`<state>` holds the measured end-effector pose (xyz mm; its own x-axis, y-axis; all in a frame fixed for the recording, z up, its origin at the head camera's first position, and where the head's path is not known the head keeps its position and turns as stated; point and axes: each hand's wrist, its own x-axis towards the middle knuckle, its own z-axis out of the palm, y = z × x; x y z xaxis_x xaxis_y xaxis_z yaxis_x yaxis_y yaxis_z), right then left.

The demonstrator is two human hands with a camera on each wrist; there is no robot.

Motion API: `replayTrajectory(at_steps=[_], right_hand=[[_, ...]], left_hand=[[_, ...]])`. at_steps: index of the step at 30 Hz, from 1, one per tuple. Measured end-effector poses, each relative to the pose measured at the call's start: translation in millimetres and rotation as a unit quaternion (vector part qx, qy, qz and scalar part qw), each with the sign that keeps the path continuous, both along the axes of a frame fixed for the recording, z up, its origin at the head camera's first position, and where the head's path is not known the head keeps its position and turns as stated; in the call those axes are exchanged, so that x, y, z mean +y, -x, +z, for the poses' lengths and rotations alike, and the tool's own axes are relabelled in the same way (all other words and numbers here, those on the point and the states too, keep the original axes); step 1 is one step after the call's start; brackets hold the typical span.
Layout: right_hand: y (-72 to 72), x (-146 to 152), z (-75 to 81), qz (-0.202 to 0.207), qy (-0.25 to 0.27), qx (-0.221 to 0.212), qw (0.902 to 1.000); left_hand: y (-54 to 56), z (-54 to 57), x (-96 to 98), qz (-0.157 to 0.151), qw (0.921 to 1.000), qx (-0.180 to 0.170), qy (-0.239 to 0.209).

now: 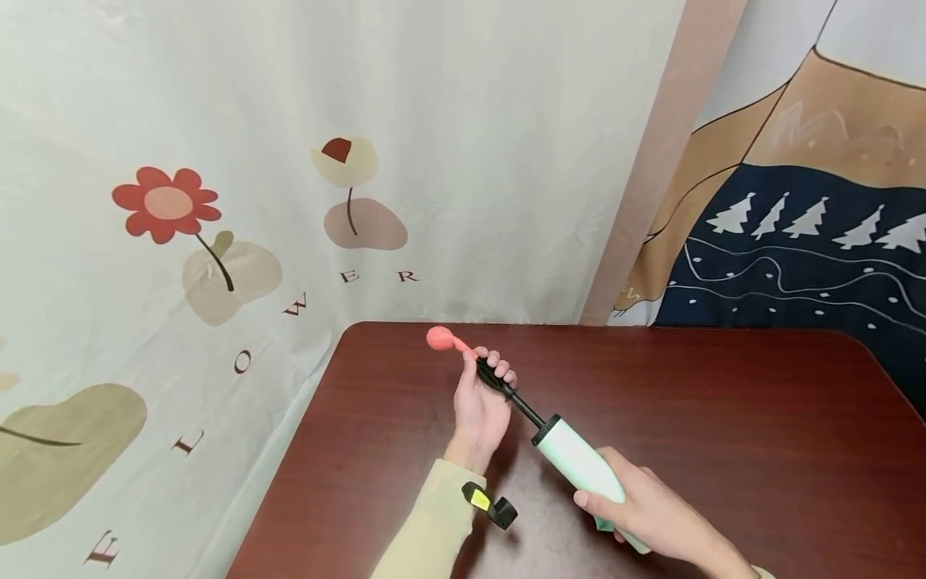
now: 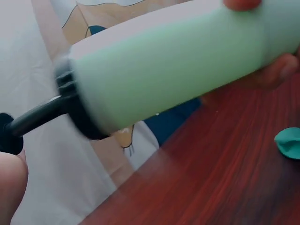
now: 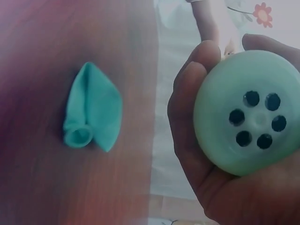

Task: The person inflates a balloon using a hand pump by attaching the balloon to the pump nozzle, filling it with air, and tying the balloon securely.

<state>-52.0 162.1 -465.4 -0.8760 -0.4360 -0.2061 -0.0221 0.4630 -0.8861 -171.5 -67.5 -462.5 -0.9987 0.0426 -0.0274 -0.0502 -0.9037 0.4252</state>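
A pale green hand balloon pump [image 1: 582, 462] slants across the front of the table, held between both hands. My right hand [image 1: 661, 515] grips its body near the rounded end, which shows a ring of several dark holes in the right wrist view. At the other end my left hand [image 1: 481, 414] holds the black handle [image 1: 493, 376], palm up. A stretch of black rod [image 1: 526, 408] shows between handle and body. A small coral balloon [image 1: 439, 338], slightly rounded, sticks out past the left fingers, its neck at the pump's tip. A limp teal balloon [image 3: 96, 108] lies on the table below the right hand.
The dark red-brown table [image 1: 723, 402] has rounded far corners. Behind it hangs a pale curtain [image 1: 506, 161] printed with flowers and letters, and at the right a cloth with white trees [image 1: 803, 217]. A black wrist strap [image 1: 488, 505] sits on the left sleeve.
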Motion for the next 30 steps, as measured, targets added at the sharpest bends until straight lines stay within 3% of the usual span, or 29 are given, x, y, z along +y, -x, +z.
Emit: replayTrajectory(at_steps=[5, 10, 15, 18, 23, 30], right_hand=[[3.4, -7, 4.7, -0.002, 0.011, 0.004, 0.9999], [5.7, -16, 8.7, -0.011, -0.013, 0.002, 0.9999], [7.1, -20, 9.6, -0.025, -0.043, 0.026, 0.9984], [6.9, -26, 7.3, -0.032, -0.047, 0.039, 0.9976], [2.8, -34, 3.1, -0.042, -0.042, 0.039, 0.9975], [-2.3, -31, 7.5, -0.027, -0.065, 0.037, 0.9968]], left_hand=[[-2.3, -1.9, 14.1, 0.027, 0.9974, -0.015, 0.065], [-6.9, -9.5, 29.7, 0.071, 0.9873, -0.040, 0.136], [-12.1, -15.8, 36.5, 0.068, 0.9811, -0.055, 0.173], [-11.2, -17.1, 34.1, 0.074, 0.9759, -0.066, 0.195], [0.5, -15.5, 20.8, 0.114, 0.9651, -0.089, 0.218], [10.6, -6.5, -1.9, 0.142, 0.9615, -0.085, 0.219]])
